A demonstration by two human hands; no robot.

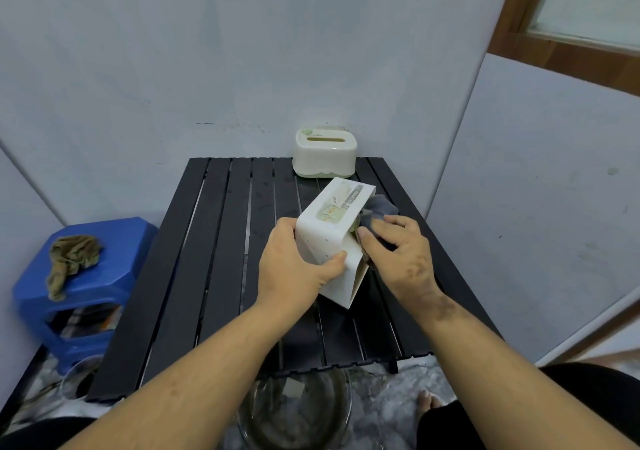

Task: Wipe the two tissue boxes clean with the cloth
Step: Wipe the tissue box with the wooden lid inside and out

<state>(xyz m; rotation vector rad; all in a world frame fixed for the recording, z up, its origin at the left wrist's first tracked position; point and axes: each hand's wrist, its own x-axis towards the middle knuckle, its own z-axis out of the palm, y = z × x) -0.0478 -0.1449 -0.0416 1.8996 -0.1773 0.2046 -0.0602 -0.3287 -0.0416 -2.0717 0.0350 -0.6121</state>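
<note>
A white tissue box [332, 221] with a printed label is tilted above the black slatted table [214, 259]. My left hand [294, 262] grips its near left end, thumb across the side. My right hand [398, 252] presses a grey cloth [379, 212] against the box's right face. A second tissue box [323, 153], cream with a green base and a slot on top, stands at the table's far edge by the wall.
A blue plastic stool [114, 276] stands left of the table with a crumpled brownish rag [71, 259] on it. A glass bowl [294, 411] with murky water sits on the floor below the table's near edge. Walls close in behind and right.
</note>
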